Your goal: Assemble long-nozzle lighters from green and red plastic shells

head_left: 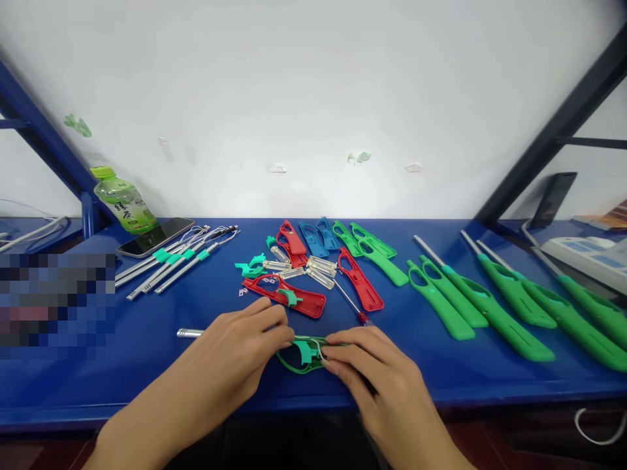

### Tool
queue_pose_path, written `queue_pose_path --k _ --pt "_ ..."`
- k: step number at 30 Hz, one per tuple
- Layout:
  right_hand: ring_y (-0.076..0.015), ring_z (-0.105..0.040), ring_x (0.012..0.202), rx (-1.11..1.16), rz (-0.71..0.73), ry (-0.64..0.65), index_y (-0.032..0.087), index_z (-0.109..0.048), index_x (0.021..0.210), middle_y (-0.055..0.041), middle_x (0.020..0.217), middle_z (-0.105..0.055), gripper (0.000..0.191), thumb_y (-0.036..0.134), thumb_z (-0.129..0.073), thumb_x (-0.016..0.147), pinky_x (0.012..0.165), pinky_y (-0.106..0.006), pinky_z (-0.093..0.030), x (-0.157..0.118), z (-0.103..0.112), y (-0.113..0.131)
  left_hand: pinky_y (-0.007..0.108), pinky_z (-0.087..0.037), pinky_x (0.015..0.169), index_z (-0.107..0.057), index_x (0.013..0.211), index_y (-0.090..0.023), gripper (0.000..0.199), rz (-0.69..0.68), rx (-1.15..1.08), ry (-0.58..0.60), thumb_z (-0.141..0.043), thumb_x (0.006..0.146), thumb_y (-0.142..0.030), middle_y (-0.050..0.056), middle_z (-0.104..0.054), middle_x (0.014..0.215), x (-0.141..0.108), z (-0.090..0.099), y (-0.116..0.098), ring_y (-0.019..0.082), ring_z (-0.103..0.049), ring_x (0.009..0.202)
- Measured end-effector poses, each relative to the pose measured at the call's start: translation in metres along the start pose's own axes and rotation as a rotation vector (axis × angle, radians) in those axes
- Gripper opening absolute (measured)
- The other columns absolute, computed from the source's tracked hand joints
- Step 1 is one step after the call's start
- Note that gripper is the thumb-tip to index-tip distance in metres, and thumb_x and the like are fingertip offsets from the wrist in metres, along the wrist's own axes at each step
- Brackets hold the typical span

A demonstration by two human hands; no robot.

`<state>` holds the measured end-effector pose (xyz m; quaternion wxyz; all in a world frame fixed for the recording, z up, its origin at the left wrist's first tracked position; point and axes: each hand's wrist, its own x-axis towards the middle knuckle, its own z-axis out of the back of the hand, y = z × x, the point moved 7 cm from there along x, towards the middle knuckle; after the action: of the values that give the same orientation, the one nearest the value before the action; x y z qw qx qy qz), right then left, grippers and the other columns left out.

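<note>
In front of me at the table's near edge lies a green lighter half-shell [292, 368], with a teal trigger [306, 352] seated in it. A silver lighter tube [189, 333] sticks out to the left, its middle hidden under my left hand [247, 346]. The left fingers are closed at the shell's upper edge. My right hand [392, 372] covers the shell's handle end, thumb and index finger pinched at a thin white wire [319, 350]. Just beyond lies a red half-shell [308, 303] with another teal trigger [290, 297] on it.
Behind are clear fuel tanks [321, 266], blue half-shells [313, 240] and a screwdriver [363, 318]. Wired tubes [169, 271], a phone [157, 236] and a bottle [125, 202] are left. Several green lighters [504, 313] lie right. A white wall [313, 98] rises behind the table.
</note>
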<state>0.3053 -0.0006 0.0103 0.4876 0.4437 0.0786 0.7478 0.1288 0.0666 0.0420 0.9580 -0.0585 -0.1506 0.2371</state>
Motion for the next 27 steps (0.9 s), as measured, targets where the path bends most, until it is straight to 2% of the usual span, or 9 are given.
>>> queue_pose_path --k 5,10,17,22,27 --pt "-0.0202 -0.079 0.105 -0.004 0.017 -0.019 0.023 -0.078 0.115 -0.0021 0.115 -0.084 0.018 0.012 -0.065 0.110 0.101 -0.036 -0.065 0.000 0.002 0.002 0.034 -0.040 0.070 -0.068 0.107 -0.024 0.035 0.020 0.055 -0.037 -0.051 0.102 0.006 0.001 -0.069 0.104 -0.004 -0.003 0.004 0.021 -0.061 0.090" --pt "-0.0196 -0.078 0.106 0.001 0.023 -0.032 0.024 -0.076 0.117 -0.0011 0.116 -0.083 0.019 0.010 -0.066 0.109 0.102 -0.034 -0.064 -0.001 0.002 0.001 0.030 -0.042 0.066 -0.073 0.110 -0.026 0.030 0.005 0.064 -0.067 -0.051 0.111 -0.006 0.001 -0.072 0.102 -0.005 -0.001 0.005 0.017 -0.067 0.082" --pt "-0.0182 -0.076 0.108 0.004 0.015 -0.040 0.025 -0.074 0.118 0.0005 0.118 -0.082 0.019 0.010 -0.068 0.108 0.105 -0.033 -0.061 -0.002 0.002 -0.001 0.028 -0.048 0.072 -0.071 0.107 -0.024 0.023 0.037 0.062 -0.083 -0.050 0.117 -0.021 0.001 -0.073 0.100 -0.003 -0.002 0.007 0.017 -0.070 0.084" --pt "-0.0184 -0.078 0.105 -0.013 0.018 -0.050 0.025 -0.073 0.119 0.0005 0.117 -0.083 0.017 0.013 -0.065 0.111 0.105 -0.035 -0.060 -0.002 0.002 0.001 0.029 -0.046 0.073 -0.068 0.112 -0.026 0.022 0.049 0.054 -0.053 -0.049 0.116 -0.016 0.000 -0.071 0.105 -0.004 -0.006 0.008 0.016 -0.071 0.086" --pt "-0.0192 -0.077 0.107 -0.006 0.007 -0.036 0.025 -0.073 0.119 -0.0003 0.118 -0.082 0.017 0.012 -0.064 0.111 0.102 -0.035 -0.061 -0.003 0.000 0.000 0.032 -0.039 0.068 -0.064 0.116 -0.027 0.023 0.074 0.073 -0.017 -0.051 0.113 -0.010 0.000 -0.070 0.110 -0.005 -0.010 0.011 0.019 -0.069 0.089"
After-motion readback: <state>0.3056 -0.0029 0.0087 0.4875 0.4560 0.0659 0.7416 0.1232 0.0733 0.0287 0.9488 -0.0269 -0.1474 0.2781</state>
